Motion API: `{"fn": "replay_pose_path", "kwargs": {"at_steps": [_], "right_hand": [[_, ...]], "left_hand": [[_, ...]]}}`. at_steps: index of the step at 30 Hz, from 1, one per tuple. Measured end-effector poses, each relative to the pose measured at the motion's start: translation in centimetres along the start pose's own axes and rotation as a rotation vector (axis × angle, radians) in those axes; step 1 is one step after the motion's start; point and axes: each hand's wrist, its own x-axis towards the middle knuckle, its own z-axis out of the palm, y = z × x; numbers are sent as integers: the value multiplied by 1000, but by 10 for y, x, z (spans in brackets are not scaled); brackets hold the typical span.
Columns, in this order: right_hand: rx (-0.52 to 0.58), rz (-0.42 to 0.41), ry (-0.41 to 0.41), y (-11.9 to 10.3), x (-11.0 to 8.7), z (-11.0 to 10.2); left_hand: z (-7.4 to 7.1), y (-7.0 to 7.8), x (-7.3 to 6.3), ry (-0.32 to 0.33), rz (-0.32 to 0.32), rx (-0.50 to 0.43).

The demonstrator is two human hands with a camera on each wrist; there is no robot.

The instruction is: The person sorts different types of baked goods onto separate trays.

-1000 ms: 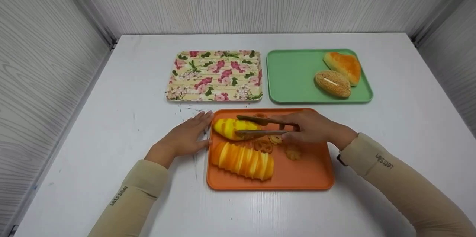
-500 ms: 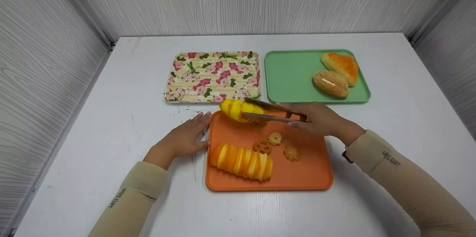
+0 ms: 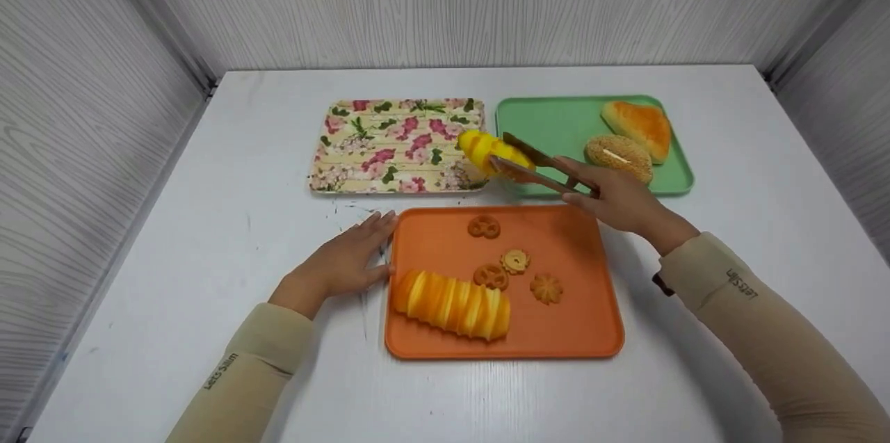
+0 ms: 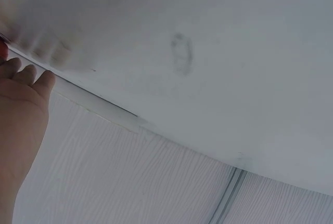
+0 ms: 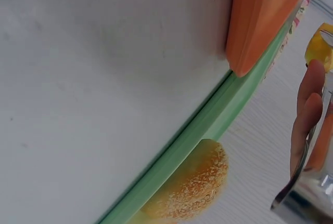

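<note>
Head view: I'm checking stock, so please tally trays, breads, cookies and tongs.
Trays: 3 (floral tray, green tray, orange tray)
Breads: 4 (yellow bread, striped loaf, seeded bun, triangular bun)
Cookies: 4 (back pretzel, front pretzel, pale cookie, flower cookie)
Tongs: 1
Total: 12

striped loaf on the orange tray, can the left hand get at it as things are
Likely yes: the left hand is at the left edge of the orange tray, holding nothing; the striped loaf lies just inside. Only the tray's rim seems between them, and the tongs are well clear.

White tabletop with dark scuffs, pale wood-grain back wall, grey corner strip
</note>
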Motion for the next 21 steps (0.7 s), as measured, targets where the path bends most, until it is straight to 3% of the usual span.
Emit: {"fn": "replay_pose_path", "kwargs": {"at_steps": [9,21], "right_hand": [[-34,106,48,16,7,-5],[-8,312,86,24,15,-8]], "left_hand": [[-1,1,0,-5,-1,7],[-1,1,-1,2,30,13]]}}
